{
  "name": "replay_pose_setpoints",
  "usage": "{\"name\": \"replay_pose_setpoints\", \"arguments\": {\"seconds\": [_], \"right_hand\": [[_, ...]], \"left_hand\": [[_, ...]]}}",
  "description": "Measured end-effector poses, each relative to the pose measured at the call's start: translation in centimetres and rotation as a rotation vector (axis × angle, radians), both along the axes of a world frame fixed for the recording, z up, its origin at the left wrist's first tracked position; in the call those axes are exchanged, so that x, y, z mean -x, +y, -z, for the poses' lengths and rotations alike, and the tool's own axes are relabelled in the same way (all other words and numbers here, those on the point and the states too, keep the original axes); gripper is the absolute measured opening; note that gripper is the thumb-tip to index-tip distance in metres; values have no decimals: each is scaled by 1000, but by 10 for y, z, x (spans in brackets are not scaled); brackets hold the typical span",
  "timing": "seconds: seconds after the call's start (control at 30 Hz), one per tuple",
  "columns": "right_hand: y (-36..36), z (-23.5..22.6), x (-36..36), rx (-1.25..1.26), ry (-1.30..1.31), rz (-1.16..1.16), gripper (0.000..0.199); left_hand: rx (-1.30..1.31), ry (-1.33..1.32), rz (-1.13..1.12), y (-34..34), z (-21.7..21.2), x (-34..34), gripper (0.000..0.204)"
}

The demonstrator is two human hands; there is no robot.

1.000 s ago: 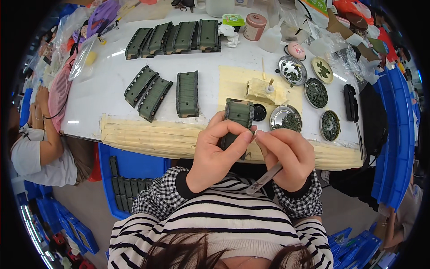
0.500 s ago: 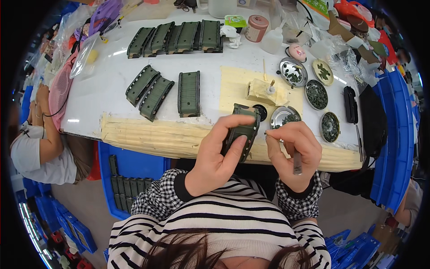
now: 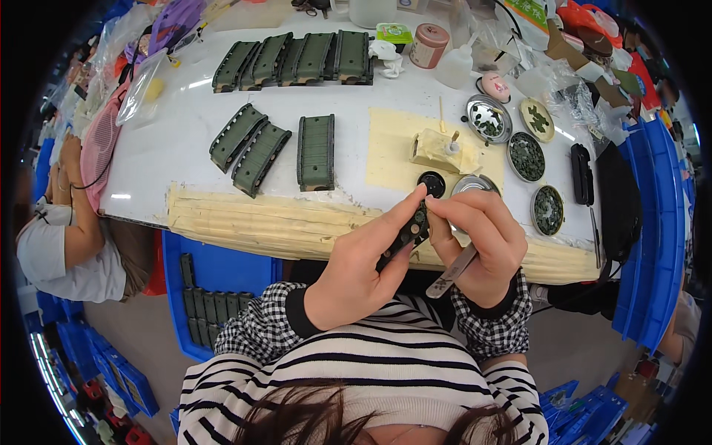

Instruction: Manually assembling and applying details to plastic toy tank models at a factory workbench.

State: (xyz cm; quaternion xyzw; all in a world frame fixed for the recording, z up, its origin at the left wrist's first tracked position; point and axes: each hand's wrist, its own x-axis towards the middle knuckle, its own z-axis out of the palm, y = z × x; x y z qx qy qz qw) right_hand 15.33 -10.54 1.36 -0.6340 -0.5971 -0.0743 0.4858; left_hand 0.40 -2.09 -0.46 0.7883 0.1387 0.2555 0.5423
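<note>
My left hand (image 3: 348, 267) is closed around a dark green curved panel (image 3: 414, 228), which is tilted so its narrow, studded edge faces up. In my right hand (image 3: 489, 230), metal tweezers (image 3: 450, 275) lie across the palm, their broad end sticking out toward me. Thumb and forefinger of that hand pinch together at the panel's far end, against the left fingertips. Whether a small part sits between them is hidden. Just beyond the fingers are a small black round dish (image 3: 432, 182) and a metal dish (image 3: 475, 182), partly covered by my right hand.
Several matching panels (image 3: 317, 152) lie on the white table to the left and at the back. Round dishes of small green pieces (image 3: 526, 156) stand to the right. A taped block (image 3: 445, 151) sits on yellow paper. A blue bin (image 3: 222, 259) holds more dark parts below the table edge.
The panel has turned from its broad face to its edge. My right hand has moved left to meet it, and the tweezers have swung sideways in the palm.
</note>
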Motion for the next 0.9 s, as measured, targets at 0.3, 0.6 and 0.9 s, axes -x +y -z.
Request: {"name": "replay_pose_setpoints", "arguments": {"seconds": [0.3,0.6,0.9], "right_hand": [[-7,2,-3,54,-237,-1,34],[-8,8,0,72,-213,-33,37],[-5,14,-2,-22,-135,-38,38]], "left_hand": [[-143,-23,-9,2,3,0,70],[-233,41,-28,2,3,3,74],[-313,24,-30,4,3,3,75]]}}
